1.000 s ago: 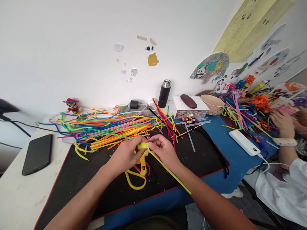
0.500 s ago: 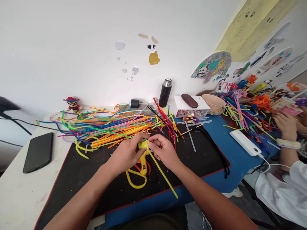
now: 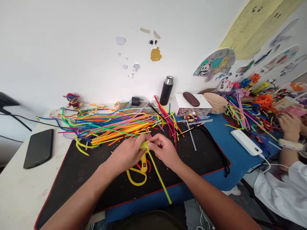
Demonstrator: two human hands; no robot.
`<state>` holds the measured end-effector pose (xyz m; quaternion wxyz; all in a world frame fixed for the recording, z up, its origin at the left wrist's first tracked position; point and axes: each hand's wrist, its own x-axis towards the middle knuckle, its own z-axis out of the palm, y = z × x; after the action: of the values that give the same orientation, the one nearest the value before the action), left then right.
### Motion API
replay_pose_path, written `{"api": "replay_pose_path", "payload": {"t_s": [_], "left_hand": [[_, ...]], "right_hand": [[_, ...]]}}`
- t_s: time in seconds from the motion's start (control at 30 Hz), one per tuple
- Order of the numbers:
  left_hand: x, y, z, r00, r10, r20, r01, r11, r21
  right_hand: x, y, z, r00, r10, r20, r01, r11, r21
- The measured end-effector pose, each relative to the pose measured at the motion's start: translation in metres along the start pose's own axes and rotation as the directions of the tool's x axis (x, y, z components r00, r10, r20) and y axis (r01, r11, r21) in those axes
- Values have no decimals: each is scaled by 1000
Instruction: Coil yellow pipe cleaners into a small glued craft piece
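My left hand [image 3: 129, 149] is closed around a tight coil of yellow pipe cleaner [image 3: 144, 145]. At the coil's right end, the fingertips of my right hand [image 3: 164, 150] pinch the yellow strand. Its long free tail [image 3: 160, 179] hangs down toward the mat's front edge. Under my hands lies a yellow tool with a red switch, which looks like a glue gun [image 3: 144, 164], partly covered. Beside it are a bent yellow loop [image 3: 137, 184] and red loops [image 3: 149, 166], partly hidden.
Many coloured pipe cleaners [image 3: 115, 124] are spread behind the black mat [image 3: 79, 179]. A phone [image 3: 39, 148] lies left, a small doll [image 3: 73, 101] behind. Farther back stand a black flask [image 3: 166, 91], a white box [image 3: 179, 103] and a bowl [image 3: 215, 102]. A power bank [image 3: 246, 142] and another person's hand [image 3: 289, 124] are right.
The tail of the yellow pipe cleaner has swung left and now hangs steeper. Both hands stay around the coil, with my left fingers covering more of it. The view has shifted slightly.
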<state>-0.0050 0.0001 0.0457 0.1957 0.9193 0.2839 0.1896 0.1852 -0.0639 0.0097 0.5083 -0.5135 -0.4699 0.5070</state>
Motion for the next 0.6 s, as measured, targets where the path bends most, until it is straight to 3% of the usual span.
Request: {"api": "replay_pose_path", "payload": {"t_s": [0.33,0.6], "left_hand": [[0,-1,2,998,-41,-50,37,996,-78],[2,-7,3,995,-80,-60,77,996,-52]], "right_hand": [[-3,1,2,1000,22,-20,-21,998,61],[-3,-6,1,999,42,-17,-41,996,77]]}}
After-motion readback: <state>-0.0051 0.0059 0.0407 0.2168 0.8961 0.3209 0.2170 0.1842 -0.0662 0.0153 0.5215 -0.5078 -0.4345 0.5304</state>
